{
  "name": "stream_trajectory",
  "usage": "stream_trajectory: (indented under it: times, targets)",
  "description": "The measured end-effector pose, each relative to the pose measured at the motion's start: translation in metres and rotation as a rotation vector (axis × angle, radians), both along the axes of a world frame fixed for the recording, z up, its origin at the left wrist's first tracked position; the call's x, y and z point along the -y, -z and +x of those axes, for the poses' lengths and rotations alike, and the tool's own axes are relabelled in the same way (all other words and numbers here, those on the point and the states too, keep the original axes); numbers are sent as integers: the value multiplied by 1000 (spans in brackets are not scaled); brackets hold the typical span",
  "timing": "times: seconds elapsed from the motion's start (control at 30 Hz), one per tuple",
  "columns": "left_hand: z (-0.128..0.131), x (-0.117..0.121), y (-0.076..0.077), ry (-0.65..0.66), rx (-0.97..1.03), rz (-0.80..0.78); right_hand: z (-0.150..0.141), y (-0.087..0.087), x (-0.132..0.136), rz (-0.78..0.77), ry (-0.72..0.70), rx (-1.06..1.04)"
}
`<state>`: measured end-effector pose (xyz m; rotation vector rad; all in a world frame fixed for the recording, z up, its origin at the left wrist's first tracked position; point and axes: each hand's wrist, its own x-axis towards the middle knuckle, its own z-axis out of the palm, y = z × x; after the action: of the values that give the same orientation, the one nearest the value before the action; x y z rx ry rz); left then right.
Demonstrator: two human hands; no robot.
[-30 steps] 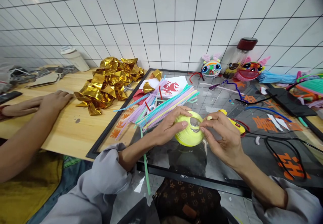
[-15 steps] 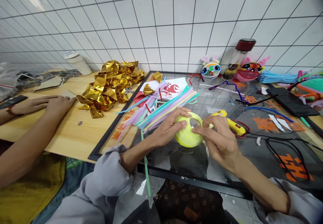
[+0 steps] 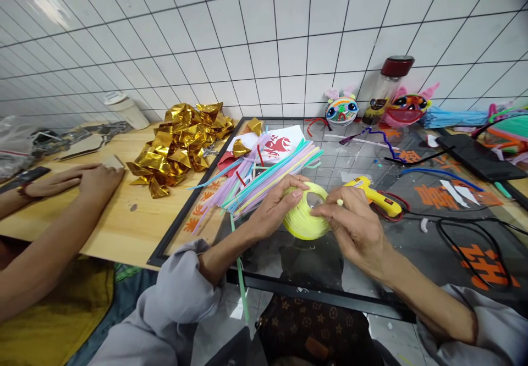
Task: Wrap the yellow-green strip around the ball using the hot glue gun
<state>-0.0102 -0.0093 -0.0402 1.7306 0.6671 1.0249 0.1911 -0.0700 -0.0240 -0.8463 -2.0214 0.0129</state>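
A round form wound with yellow pipe cleaner [image 3: 305, 224] is held above the table, a clear gap showing in its top. My left hand [image 3: 274, 204] grips it from the left, thumb on top. My right hand [image 3: 358, 223] pinches at the edge of the gap. A short pale-yellow pipe-cleaner end [image 3: 340, 202] sticks out above its fingers; most of that strand is hidden by the hand. Just beyond my right hand lies a yellow glue gun [image 3: 381, 201]. Left of the ball is a bundle of pastel pipe cleaners [image 3: 268, 182].
Crumpled gold foil pieces [image 3: 177, 149] lie on the left. Another person's hands [image 3: 97, 179] rest there on the wood. Two decorated animal heads [image 3: 341, 109] and a red-lidded bottle [image 3: 379, 94] stand by the wall. A phone [image 3: 466, 157] and black cable [image 3: 462, 250] are at right.
My right fingers have shifted left, from the ball's right side onto the gap's edge. My left hand keeps its grip. More of the glue gun shows now.
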Motion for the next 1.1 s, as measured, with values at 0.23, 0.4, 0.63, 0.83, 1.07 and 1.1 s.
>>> stream_trajectory:
  times: [0.23, 0.4, 0.63, 0.83, 1.07, 1.1]
  targets:
    - [5, 5, -5, -56, -5, -59, -2, -1, 1, 28, 4, 21]
    - [6, 6, -6, -71, -23, -82, -2, 0, 2, 6, 2, 0]
    - [3, 5, -6, -56, -33, -40, 0, 0, 1, -41, 4, -1]
    - [-1, 5, -11, -4, -52, 18, 3, -2, 1, -34, 13, 26]
    - [-7, 4, -9, 79, -228, 338, 7, -4, -1, 0, 38, 19]
    - [-7, 3, -7, 81, -240, 397, 7, -4, -1, 4, 46, 11]
